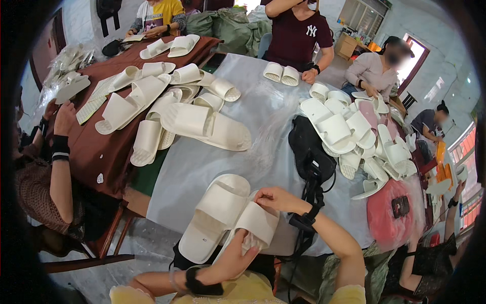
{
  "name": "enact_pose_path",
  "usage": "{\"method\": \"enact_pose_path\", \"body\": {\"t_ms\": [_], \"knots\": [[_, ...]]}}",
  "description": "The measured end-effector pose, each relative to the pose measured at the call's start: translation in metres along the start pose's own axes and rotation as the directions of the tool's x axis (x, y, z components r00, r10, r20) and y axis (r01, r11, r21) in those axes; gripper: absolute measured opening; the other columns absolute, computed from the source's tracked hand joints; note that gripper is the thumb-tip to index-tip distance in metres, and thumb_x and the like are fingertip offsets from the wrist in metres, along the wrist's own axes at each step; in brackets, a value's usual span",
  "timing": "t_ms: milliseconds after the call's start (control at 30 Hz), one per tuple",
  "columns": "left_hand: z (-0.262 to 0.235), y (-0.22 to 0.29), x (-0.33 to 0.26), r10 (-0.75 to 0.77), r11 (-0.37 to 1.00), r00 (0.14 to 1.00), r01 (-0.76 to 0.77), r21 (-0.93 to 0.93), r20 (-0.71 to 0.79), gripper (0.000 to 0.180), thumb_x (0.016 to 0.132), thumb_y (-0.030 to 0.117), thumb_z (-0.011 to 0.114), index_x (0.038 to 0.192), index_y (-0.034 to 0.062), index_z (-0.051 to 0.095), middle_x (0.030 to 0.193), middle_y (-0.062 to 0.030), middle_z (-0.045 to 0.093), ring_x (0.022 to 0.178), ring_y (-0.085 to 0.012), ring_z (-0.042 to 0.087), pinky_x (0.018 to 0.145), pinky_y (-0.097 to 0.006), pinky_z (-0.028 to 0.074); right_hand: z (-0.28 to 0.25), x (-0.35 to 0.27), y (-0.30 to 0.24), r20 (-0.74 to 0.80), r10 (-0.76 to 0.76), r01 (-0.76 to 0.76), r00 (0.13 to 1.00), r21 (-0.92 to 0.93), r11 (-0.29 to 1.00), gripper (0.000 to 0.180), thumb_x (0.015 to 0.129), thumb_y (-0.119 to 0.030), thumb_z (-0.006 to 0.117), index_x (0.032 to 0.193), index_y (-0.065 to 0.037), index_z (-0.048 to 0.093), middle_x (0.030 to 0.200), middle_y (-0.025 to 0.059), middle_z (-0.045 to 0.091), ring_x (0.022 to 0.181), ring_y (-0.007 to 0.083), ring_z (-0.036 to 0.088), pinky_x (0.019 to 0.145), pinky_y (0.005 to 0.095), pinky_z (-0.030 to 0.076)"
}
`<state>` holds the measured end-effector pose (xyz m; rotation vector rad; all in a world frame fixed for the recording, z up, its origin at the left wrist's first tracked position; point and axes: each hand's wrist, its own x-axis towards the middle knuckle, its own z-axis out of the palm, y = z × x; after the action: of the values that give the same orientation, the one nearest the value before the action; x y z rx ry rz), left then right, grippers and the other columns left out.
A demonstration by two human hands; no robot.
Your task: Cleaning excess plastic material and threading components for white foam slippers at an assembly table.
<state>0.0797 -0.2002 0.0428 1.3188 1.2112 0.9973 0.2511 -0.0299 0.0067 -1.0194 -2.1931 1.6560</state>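
Observation:
A pair of cream slide sandals sits at the near edge of the table in front of me. The left slide (pixel 212 215) lies sole down, its strap up, and no hand is on it. My left hand (pixel 238 256) grips the right slide (pixel 259 224), its fingers reaching in under the strap and partly hidden there. At the far right edge of that same strap, my right hand (pixel 273 198) pinches with its fingertips. Whether anything small is between those fingertips cannot be made out. A dark band circles each of my wrists.
Cream slides pile up at left (pixel 187 111) and right (pixel 344 126). A black bag (pixel 310 147) with straps lies right of my hands, near a pink plastic-wrapped bundle (pixel 390 213). Plastic sheeting (pixel 253 111) covers the table. Several other people work around it, one person's hand (pixel 310 76) beside another pair.

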Motion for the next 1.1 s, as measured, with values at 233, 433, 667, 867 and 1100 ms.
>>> {"method": "enact_pose_path", "body": {"t_ms": [233, 433, 667, 867, 1100], "knots": [[-0.1, -0.002, 0.031, 0.276, 0.836, 0.931, -0.355, 0.419, 0.239, 0.055, 0.08, 0.03, 0.06, 0.127, 0.011, 0.04, 0.122, -0.0211, 0.045, 0.114, -0.0348, 0.043, 0.093, -0.04, 0.036, -0.014, 0.002, -0.007, -0.288, -0.152, 0.129, 0.945, -0.098, 0.987, 0.016, 0.089, -0.016, 0.045, 0.092, -0.003, 0.055, 0.085, 0.0031, 0.058, 0.072, 0.0123, 0.053, 0.066, 0.0245, 0.042], [-0.117, -0.054, 0.077, 0.16, 0.788, 0.928, -0.325, 0.523, 0.336, 0.074, 0.078, 0.044, 0.059, 0.133, 0.0044, 0.029, 0.137, -0.0253, 0.019, 0.128, -0.0409, 0.018, 0.103, -0.044, 0.02, -0.028, 0.026, -0.021, -0.256, 0.233, 0.084, 0.938, 0.821, 0.564, 0.007, 0.088, -0.011, 0.045, 0.087, -0.005, 0.048, 0.078, -0.001, 0.047, 0.057, 0.0072, 0.037, 0.053, 0.0201, 0.033], [-0.098, -0.018, 0.085, 0.131, 0.717, 0.964, -0.254, 0.649, 0.233, 0.068, 0.08, 0.028, 0.061, 0.132, -0.0007, 0.027, 0.137, -0.028, 0.018, 0.125, -0.0412, 0.025, 0.102, -0.04, 0.025, -0.017, 0.039, -0.081, -0.282, 0.089, 0.136, 0.955, 0.687, 0.714, 0.009, 0.089, -0.013, 0.045, 0.085, -0.005, 0.048, 0.077, -0.001, 0.046, 0.057, 0.0042, 0.034, 0.051, 0.0192, 0.032], [-0.073, -0.011, 0.179, 0.22, 0.884, 0.897, -0.35, 0.31, 0.384, 0.037, 0.086, 0.023, 0.053, 0.116, 0.0008, 0.051, 0.106, -0.022, 0.057, 0.099, -0.0303, 0.054, 0.084, -0.036, 0.041, 0.0, 0.029, -0.045, -0.431, 0.125, 0.201, 0.893, 0.634, 0.747, 0.012, 0.09, -0.015, 0.046, 0.087, -0.004, 0.05, 0.076, -0.0006, 0.047, 0.059, 0.0054, 0.039, 0.057, 0.0208, 0.035], [-0.076, -0.023, 0.203, -0.093, 0.994, 0.869, 0.105, 0.002, 0.487, 0.026, 0.087, 0.025, 0.053, 0.1, 0.0043, 0.063, 0.061, 0.0023, 0.048, 0.053, -0.006, 0.043, 0.05, -0.021, 0.035, 0.008, 0.021, -0.019, -0.564, 0.158, 0.314, 0.811, 0.646, 0.696, 0.02, 0.088, -0.016, 0.052, 0.1, 0.0, 0.056, 0.088, 0.0026, 0.057, 0.07, 0.0078, 0.048, 0.066, 0.0217, 0.039]]}}
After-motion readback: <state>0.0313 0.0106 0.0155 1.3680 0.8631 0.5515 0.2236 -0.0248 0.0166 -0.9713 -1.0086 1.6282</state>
